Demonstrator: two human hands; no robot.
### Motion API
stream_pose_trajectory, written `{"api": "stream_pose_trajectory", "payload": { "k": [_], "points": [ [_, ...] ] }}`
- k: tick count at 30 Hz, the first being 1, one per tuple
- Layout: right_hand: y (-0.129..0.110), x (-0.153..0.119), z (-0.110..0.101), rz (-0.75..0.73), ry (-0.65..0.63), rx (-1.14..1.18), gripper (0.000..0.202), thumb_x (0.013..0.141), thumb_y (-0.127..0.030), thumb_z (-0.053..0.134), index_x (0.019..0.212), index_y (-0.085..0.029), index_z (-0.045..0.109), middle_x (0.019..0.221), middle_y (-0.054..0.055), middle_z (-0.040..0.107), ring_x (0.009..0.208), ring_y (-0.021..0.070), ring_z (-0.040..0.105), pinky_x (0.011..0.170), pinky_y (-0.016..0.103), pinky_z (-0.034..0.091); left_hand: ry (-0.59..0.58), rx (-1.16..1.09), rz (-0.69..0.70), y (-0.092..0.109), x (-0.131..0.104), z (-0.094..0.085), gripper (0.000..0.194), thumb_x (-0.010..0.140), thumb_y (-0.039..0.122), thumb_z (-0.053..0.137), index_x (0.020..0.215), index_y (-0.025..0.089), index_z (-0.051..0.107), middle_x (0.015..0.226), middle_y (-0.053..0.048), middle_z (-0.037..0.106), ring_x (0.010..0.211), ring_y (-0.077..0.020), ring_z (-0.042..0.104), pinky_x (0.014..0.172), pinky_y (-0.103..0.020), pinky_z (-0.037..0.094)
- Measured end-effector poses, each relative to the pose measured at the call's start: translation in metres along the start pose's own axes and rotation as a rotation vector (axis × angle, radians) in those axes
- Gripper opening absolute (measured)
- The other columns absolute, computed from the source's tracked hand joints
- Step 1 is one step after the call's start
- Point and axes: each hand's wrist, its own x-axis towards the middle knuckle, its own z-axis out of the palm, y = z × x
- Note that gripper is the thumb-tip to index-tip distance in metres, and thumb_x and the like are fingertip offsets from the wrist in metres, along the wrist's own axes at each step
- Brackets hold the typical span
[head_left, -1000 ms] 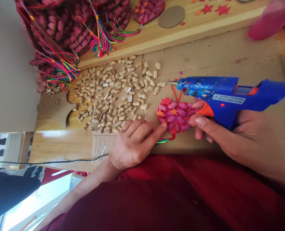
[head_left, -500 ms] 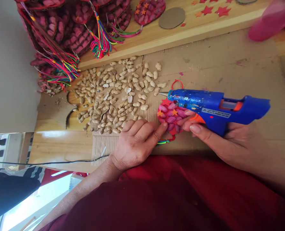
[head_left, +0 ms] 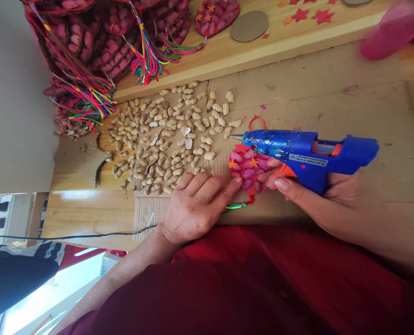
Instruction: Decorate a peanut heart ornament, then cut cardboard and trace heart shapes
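Right hand (head_left: pixel 315 193): closed round the grip of a blue glue gun (head_left: pixel 280 142), thumb along the side, a finger by the orange trigger (head_left: pixel 285 170). Whether the trigger is squeezed, cannot tell. Fingertips overlap the ornament's right edge in view; contact there unclear.

Left hand (head_left: pixel 193 207): back up, fingers bent, one fingertip laid on the near left edge of the pink ornament (head_left: pixel 249 172). Whether it only presses or also pinches from below, cannot tell.

Ornament lies on the cardboard sheet (head_left: pixel 332 107) in front of the person, just right of the loose peanuts (head_left: pixel 172 135), partly under the gun. Pink nuts, a few orange stars (head_left: pixel 254 163) and a red star (head_left: pixel 240 148) on its face; red cord loop (head_left: pixel 257 117) at the far side, tassel (head_left: pixel 238 205) at the near side.

Handling, by guess: ornament light, fairly stiff in the base, knobbly on top, so little slip under a fingertip. Shells likely brittle and stars thin, easily knocked loose; best held by the bare rim, not by the cord or tassel. Being so light, it probably slides if unpinned.

Gun: hard plastic, likely modest in weight, the bulk above the fist. Safe hold is the grip, well behind the metal nozzle (head_left: pixel 236 137) (red lamp is lit, so I'd treat that tip as hot).
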Motion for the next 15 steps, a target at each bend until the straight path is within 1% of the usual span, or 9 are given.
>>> {"api": "stream_pose_trajectory", "payload": {
  "k": [4, 10, 13, 15],
  "points": [
    [0.0019, -0.0015, 0.0031, 0.022, 0.003, 0.070, 0.007, 0.087, -0.035, 0.069, 0.090, -0.029, 0.074, 0.096, -0.001, 0.077, 0.092, 0.0224, 0.072, 0.105, 0.051, 0.053, -0.010, 0.000, -0.011, -0.0001, 0.0016, -0.0010, 0.033, 0.099, 0.016, 0.059, 0.131, 0.017, 0.066, 0.096, -0.005, 0.069, 0.092, -0.0177, 0.059, 0.075, -0.035, 0.041],
    [0.0033, -0.0025, 0.0022, 0.022, 0.015, 0.068, 0.007, 0.086, -0.033, 0.071, 0.092, -0.029, 0.073, 0.097, -0.003, 0.076, 0.096, 0.0226, 0.071, 0.111, 0.051, 0.049, -0.013, 0.012, -0.013, -0.0004, 0.0026, -0.0010, 0.033, 0.098, 0.016, 0.059, 0.130, 0.019, 0.066, 0.096, -0.004, 0.070, 0.090, -0.0167, 0.061, 0.073, -0.034, 0.042],
    [0.0057, -0.0030, 0.0016, 0.013, 0.000, 0.074, 0.007, 0.087, -0.034, 0.071, 0.093, -0.030, 0.074, 0.095, -0.003, 0.077, 0.092, 0.0222, 0.071, 0.108, 0.050, 0.051, 0.026, 0.013, -0.044, 0.0000, 0.0014, -0.0013, 0.038, 0.096, 0.014, 0.061, 0.134, 0.017, 0.063, 0.098, -0.004, 0.071, 0.090, -0.0167, 0.062, 0.075, -0.034, 0.042],
    [0.0075, -0.0032, 0.0019, 0.012, -0.019, 0.076, 0.009, 0.089, -0.036, 0.070, 0.093, -0.030, 0.074, 0.095, -0.003, 0.077, 0.090, 0.0223, 0.071, 0.106, 0.050, 0.052, 0.057, 0.004, -0.073, 0.0009, 0.0004, -0.0013, 0.040, 0.094, 0.013, 0.064, 0.134, 0.018, 0.063, 0.099, -0.005, 0.071, 0.092, -0.0169, 0.062, 0.077, -0.033, 0.043]
  ]
}}
